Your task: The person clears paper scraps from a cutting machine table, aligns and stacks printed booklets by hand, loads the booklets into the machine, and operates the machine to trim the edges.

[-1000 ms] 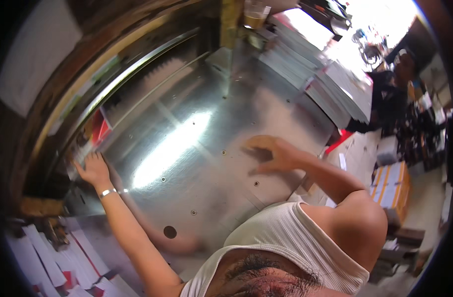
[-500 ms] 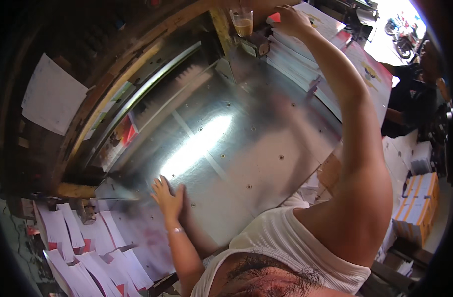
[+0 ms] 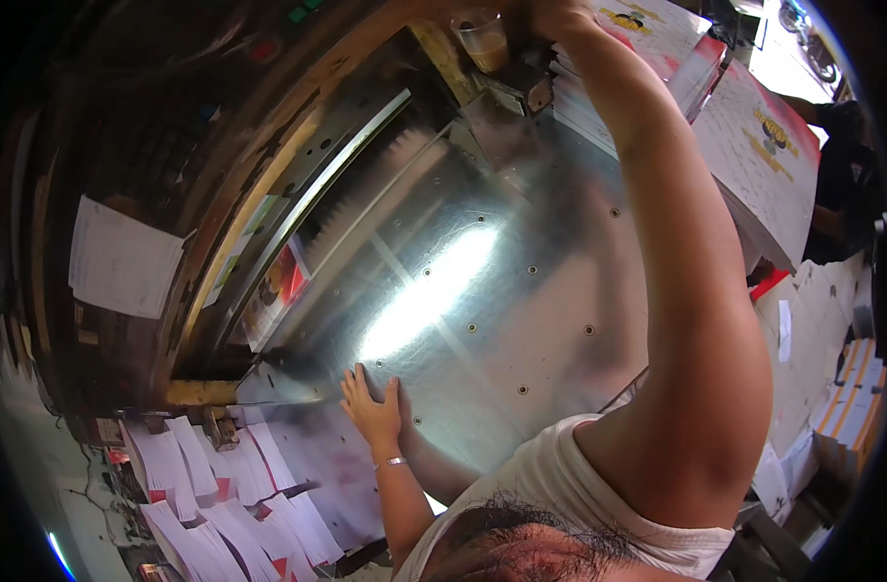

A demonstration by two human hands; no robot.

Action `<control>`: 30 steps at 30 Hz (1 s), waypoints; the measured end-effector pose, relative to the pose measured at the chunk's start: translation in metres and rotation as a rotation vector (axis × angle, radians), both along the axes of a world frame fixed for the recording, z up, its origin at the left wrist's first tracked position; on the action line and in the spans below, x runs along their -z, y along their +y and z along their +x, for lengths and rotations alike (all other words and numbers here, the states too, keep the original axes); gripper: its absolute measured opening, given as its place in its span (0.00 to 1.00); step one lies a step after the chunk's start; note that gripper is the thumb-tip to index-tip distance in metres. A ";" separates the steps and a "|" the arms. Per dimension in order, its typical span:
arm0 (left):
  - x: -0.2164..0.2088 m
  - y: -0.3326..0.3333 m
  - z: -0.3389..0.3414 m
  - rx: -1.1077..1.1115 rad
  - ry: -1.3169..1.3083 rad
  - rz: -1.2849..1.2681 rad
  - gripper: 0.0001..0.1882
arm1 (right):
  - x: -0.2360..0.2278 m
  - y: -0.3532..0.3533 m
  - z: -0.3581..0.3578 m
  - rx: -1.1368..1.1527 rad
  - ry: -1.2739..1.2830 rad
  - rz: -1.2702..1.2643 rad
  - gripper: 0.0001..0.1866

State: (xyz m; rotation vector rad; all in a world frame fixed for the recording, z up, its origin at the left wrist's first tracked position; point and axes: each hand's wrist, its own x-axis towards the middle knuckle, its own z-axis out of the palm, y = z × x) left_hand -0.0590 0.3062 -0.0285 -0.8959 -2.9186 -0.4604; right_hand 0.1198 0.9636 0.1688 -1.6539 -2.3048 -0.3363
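Observation:
My left hand (image 3: 373,407) lies open on the shiny metal table (image 3: 501,354), its fingers spread and a bracelet at the wrist. My right arm reaches far forward along the right side. At the top edge, my right hand (image 3: 564,19) is by a stack of printed sheets or booklets (image 3: 657,37) with red and yellow on top. Its fingers are cut off or lost in the dark, so any hold on the sheets is hidden. Closer on the right is another such stack (image 3: 768,145), partly behind my arm.
A cup of brown drink (image 3: 489,48) stands on a ledge left of my right hand. A machine opening with a metal bar (image 3: 341,165) borders the table's left. White paper stacks (image 3: 235,529) fill the lower left. A person in dark clothes (image 3: 846,184) is at the far right.
My view has shifted, so the table and stacks sit differently in the picture. My right hand has gone farther toward the top edge. My left hand stays flat on the table.

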 end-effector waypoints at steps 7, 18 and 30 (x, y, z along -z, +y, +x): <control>0.006 -0.008 -0.007 0.010 0.007 0.121 0.40 | -0.103 -0.052 0.091 0.121 0.426 0.074 0.25; 0.016 -0.012 -0.016 0.116 0.016 0.274 0.36 | -0.191 -0.172 0.286 -0.090 0.608 0.522 0.25; -0.017 -0.008 0.099 0.641 -0.832 1.031 0.57 | -0.163 -0.347 0.241 -0.915 0.935 0.050 0.26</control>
